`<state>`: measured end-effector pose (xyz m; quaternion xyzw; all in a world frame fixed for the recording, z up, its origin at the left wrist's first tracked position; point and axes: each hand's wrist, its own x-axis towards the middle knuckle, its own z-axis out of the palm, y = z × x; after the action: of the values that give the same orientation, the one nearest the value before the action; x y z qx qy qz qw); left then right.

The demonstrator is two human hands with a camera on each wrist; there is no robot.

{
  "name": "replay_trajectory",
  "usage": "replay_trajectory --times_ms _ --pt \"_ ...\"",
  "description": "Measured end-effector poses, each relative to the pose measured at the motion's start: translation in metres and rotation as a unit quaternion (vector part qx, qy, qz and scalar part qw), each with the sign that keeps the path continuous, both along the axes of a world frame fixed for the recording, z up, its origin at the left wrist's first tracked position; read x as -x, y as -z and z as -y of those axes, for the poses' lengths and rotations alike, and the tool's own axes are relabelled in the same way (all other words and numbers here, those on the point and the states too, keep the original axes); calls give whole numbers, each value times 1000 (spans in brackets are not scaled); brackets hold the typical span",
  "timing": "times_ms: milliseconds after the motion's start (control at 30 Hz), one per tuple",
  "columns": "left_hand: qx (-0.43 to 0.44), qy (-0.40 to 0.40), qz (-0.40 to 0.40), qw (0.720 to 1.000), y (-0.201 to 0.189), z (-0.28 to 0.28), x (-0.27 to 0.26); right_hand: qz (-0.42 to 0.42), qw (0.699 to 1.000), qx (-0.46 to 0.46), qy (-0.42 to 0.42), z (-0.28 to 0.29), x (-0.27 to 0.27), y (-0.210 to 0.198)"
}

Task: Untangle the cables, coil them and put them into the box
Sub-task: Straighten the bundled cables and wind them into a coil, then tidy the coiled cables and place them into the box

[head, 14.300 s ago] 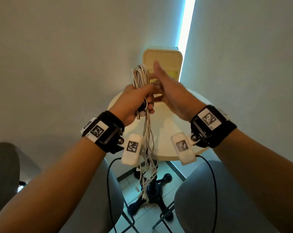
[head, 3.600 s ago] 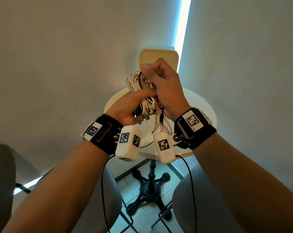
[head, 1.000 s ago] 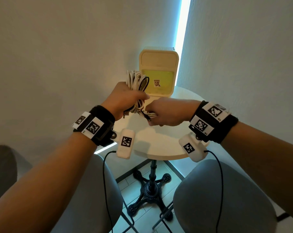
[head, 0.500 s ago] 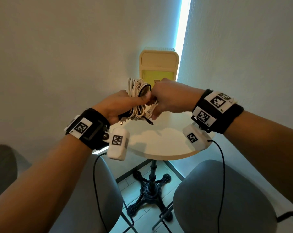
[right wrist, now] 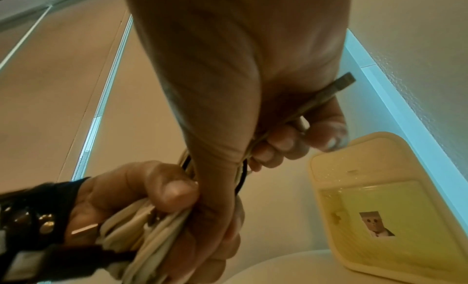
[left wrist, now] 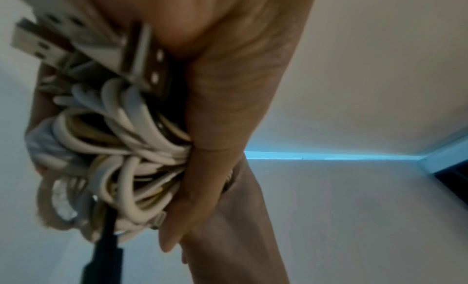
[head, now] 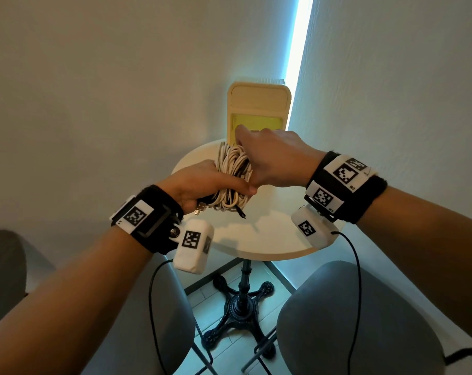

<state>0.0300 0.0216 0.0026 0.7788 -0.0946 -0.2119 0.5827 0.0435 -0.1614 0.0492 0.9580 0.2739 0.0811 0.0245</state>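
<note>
A coiled bundle of white cables (head: 233, 180) with one black cable is held above the round table (head: 270, 234). My left hand (head: 202, 182) grips the bundle's near end, thumb across it; USB plugs (head: 200, 213) stick out below. In the left wrist view the cable loops (left wrist: 121, 158) fill the palm, with a black plug (left wrist: 103, 258) hanging down. My right hand (head: 270, 158) is curled round the bundle's far end, pinching a cable end (right wrist: 326, 96) in its fingers (right wrist: 283, 144). The open yellow box (head: 256, 117) stands just behind the hands, tilted against the wall.
The small round table stands in a corner between two walls, with a lit strip (head: 297, 50) along the corner. Grey chair seats (head: 351, 320) lie below each forearm. The table's black pedestal foot (head: 240, 307) stands on the tiled floor.
Both hands have lowered the bundle toward the table in front of the box. The right hand has moved from beside the bundle to over its far end.
</note>
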Motion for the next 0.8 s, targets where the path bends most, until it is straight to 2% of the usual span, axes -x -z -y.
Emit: replay_trajectory --times_ms 133,400,600,700,800 --pt "31 -6 19 999 -2 -5 -2 -12 999 -32 -26 -2 -3 -1" --pt "143 24 1 989 -1 0 10 -163 983 -66 -46 2 -8 -23" --pt "169 53 -11 984 -11 -2 13 -302 940 -146 -63 13 -4 -34" --pt "171 62 3 983 -17 -3 12 -323 924 -195 -60 20 0 -33" --pt "176 39 17 984 -16 -4 7 -324 913 -244 -52 28 1 -32"
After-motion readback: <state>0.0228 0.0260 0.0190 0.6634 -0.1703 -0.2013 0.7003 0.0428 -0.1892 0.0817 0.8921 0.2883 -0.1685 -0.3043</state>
